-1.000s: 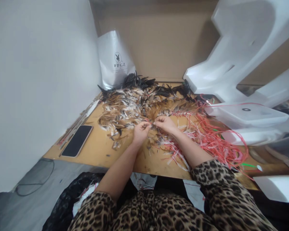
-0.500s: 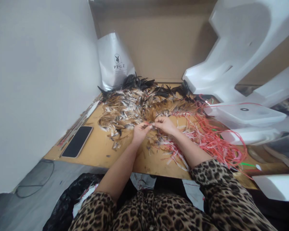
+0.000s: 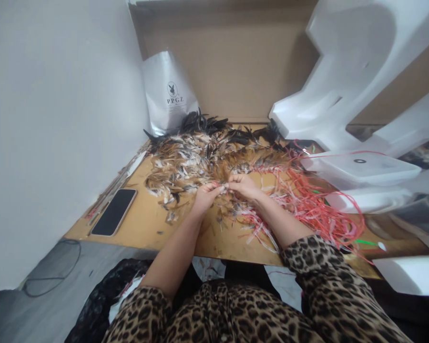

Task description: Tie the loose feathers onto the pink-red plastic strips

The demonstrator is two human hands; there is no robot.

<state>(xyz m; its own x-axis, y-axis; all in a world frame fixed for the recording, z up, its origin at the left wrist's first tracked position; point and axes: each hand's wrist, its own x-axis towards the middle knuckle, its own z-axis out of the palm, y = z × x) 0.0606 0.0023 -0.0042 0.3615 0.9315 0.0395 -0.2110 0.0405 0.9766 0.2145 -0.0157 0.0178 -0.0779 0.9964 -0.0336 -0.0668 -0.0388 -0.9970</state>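
Note:
My left hand (image 3: pixel 206 194) and my right hand (image 3: pixel 243 186) meet fingertip to fingertip over the middle of the table. Each is closed in a pinch at what looks like a feather base with a bit of red string; the exact piece is too small to make out. Brown and white feathers (image 3: pixel 178 166) spread just beyond and to the left of my hands. Black feathers (image 3: pixel 203 123) lie along the far side. To the right, a tangle of red string (image 3: pixel 307 205) runs beside my right forearm, mixed with pale strips.
A phone (image 3: pixel 114 212) lies at the table's (image 3: pixel 186 233) left side. Behind the feathers stands a silver-white bag (image 3: pixel 169 95). White foam pieces (image 3: pixel 343 71) and a white plastic box lid (image 3: pixel 364 166) crowd the right. A black plastic bag (image 3: pixel 96 295) sits below the front edge.
Both hands keep their pinch at nearly the same spot, with the left wrist shifted slightly left. The whole view has moved a little; the feathers and string look unchanged.

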